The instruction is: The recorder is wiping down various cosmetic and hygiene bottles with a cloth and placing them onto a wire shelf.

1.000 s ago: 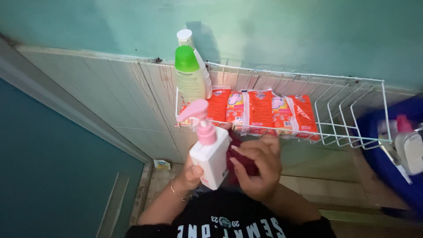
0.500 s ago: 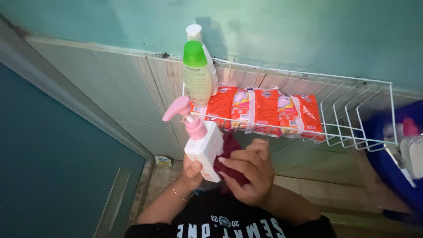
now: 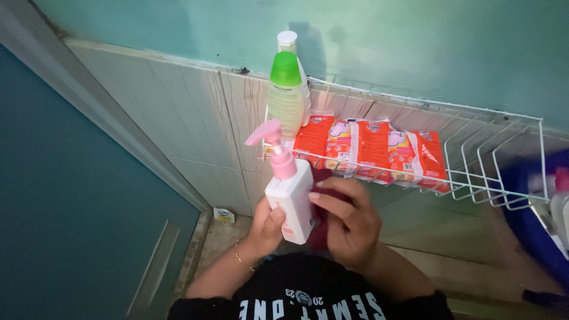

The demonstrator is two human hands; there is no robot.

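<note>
My left hand [image 3: 267,228] grips the lower part of a white pump bottle [image 3: 291,204] with a pink pump head [image 3: 274,148], held upright in front of me. My right hand [image 3: 349,222] presses a dark red cloth [image 3: 323,178] against the right side of the bottle. Most of the cloth is hidden behind my fingers and the bottle. Both hands are just below the front edge of a white wire rack [image 3: 492,154] fixed to the wall.
In the rack stand a bottle with a green cap [image 3: 285,98], a white-capped bottle [image 3: 288,41] behind it, and several red-orange packets [image 3: 373,148]. A blue container [image 3: 527,219] with a pump bottle [image 3: 562,201] is at the right. A teal door [image 3: 71,225] is at the left.
The pump bottle has tipped back from a left tilt to upright, and my right hand with the cloth has shifted up along its side. The view has drifted so the rack sits further right.
</note>
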